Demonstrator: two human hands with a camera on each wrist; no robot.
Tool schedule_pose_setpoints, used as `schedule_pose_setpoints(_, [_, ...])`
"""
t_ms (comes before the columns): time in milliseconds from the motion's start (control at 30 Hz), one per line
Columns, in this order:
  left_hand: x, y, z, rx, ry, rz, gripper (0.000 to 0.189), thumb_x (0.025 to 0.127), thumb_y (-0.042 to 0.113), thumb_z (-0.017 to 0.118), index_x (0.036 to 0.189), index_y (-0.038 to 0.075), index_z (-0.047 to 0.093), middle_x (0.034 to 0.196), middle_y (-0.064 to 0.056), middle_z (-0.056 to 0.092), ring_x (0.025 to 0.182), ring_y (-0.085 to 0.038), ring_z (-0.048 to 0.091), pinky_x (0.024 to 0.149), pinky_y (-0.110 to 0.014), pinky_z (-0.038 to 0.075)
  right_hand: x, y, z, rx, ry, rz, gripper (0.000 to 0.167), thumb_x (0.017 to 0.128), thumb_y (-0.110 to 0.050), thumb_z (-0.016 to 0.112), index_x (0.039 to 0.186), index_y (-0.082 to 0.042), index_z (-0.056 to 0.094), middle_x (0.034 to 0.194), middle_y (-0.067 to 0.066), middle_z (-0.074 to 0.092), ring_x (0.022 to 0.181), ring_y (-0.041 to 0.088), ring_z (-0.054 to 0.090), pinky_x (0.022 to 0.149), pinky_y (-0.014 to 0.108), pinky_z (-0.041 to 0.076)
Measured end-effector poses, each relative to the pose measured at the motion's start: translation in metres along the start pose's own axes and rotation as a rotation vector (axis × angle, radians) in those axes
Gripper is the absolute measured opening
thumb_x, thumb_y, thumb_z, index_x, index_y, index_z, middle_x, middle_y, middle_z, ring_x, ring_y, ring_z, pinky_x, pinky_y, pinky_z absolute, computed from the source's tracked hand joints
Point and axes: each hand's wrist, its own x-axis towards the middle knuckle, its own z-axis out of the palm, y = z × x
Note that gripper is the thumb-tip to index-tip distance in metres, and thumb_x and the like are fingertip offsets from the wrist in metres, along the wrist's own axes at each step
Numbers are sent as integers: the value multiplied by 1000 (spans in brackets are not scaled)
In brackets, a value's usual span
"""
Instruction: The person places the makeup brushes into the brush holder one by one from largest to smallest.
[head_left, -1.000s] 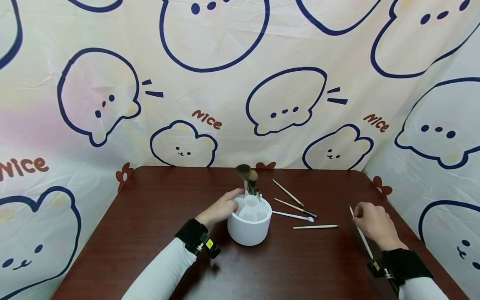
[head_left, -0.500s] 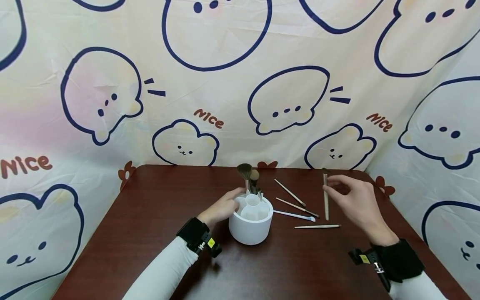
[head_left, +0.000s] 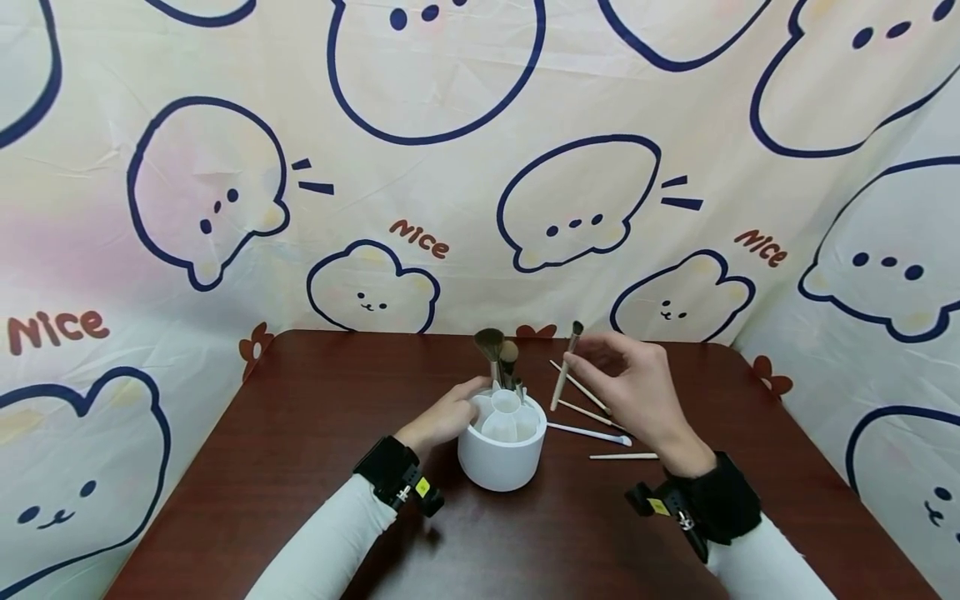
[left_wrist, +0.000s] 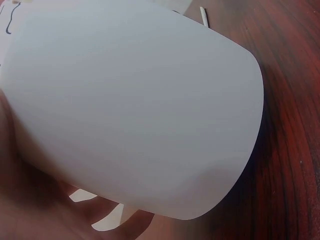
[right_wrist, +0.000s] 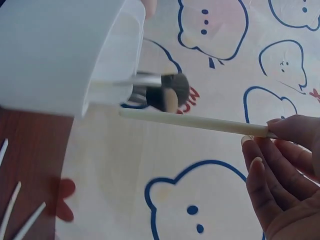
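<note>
A white round makeup brush holder [head_left: 499,467] with inner compartments stands upright on the table. Several brushes [head_left: 491,343] rise from its back part, one with a wide dark head. My left hand [head_left: 441,419] grips the holder at its left side, and its smooth wall [left_wrist: 140,100] fills the left wrist view. Just right of the holder, my right hand [head_left: 637,383] pinches a makeup brush [head_left: 561,381] near its dark bristles. Its pale handle [right_wrist: 195,121] points downward, with the free end close to the brush heads in the right wrist view.
Several loose brushes lie right of the holder: a thin one [head_left: 589,395], a pale bluish one [head_left: 588,432] and a pale handle [head_left: 618,457] partly behind the right wrist. The dark wooden table [head_left: 337,375] ends at a printed cloth [head_left: 465,183].
My right hand has picked the brush up from the table's right side, raised it and carried it left toward the holder. My left hand has stayed on the holder.
</note>
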Motion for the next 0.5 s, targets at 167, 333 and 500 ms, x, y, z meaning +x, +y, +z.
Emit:
schedule_pose_setpoints(167, [0,0,1,5,2,18,71,86,0,40,156,10,40,160,-12,39,147,-31,31,118,-61,22,3,3,16,31,-27,24,14,91,-10,77,105,-14,76,94,-5,74,79,9,68,72,20,54])
schedule_pose_setpoints(333, [1,-3,1,-1,-4,22,70,87,0,40,156,9,40,160,-12,39,146,-31,33,118,-61,23,1,13,31,59,-56,47,14,90,-9,77,103,-13,76,94,-3,75,81,10,69,72,22,56])
schedule_pose_setpoints(500, [2,-3,1,-7,-2,18,68,88,1,40,156,10,40,160,-12,39,146,-31,33,118,-61,22,-3,25,44,82,-82,65,12,90,-9,78,101,-14,76,92,-3,75,77,11,69,67,24,55])
